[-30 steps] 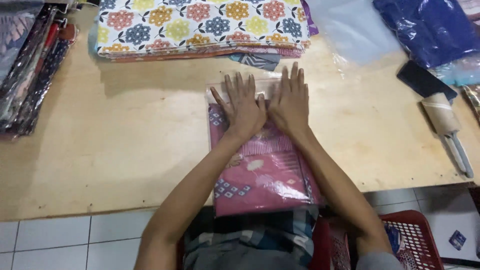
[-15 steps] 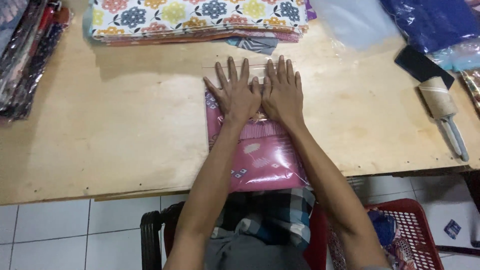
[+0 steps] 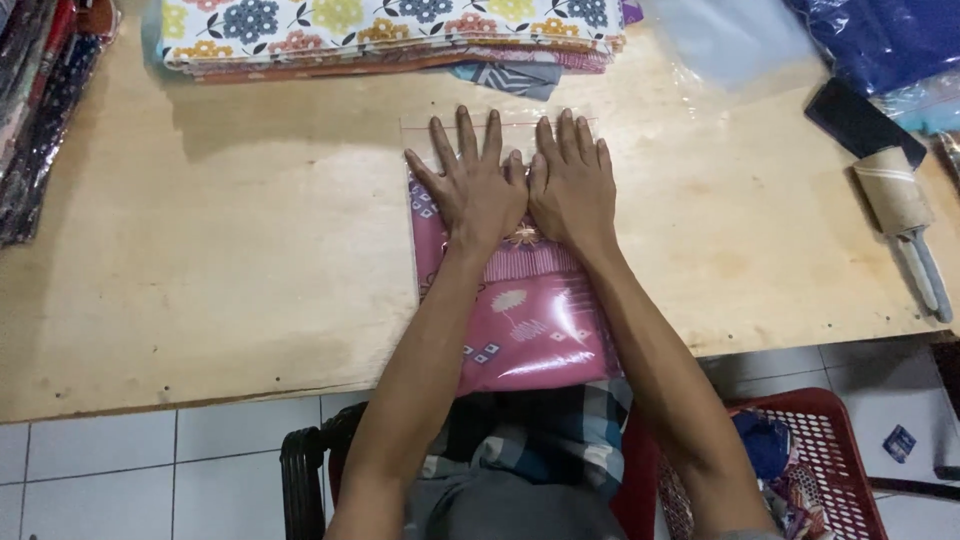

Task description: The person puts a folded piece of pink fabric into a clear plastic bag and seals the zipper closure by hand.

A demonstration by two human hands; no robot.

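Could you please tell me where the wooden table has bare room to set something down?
Bare wood lies left of the pink cloth in its clear bag, below the flowered fabric stack. A smaller patch lies between the right hand and the tape dispenser. The far edge is crowded.

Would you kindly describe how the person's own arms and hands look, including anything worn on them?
Both forearms are bare, with no sleeves in view. The left hand and right hand wear no gloves, and no rings, watch or bracelet show.

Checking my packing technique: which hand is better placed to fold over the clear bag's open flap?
Probably either: left hand and right hand both lie flat, side by side, fingertips on the clear flap above the pink fabric. Slight edge to neither.
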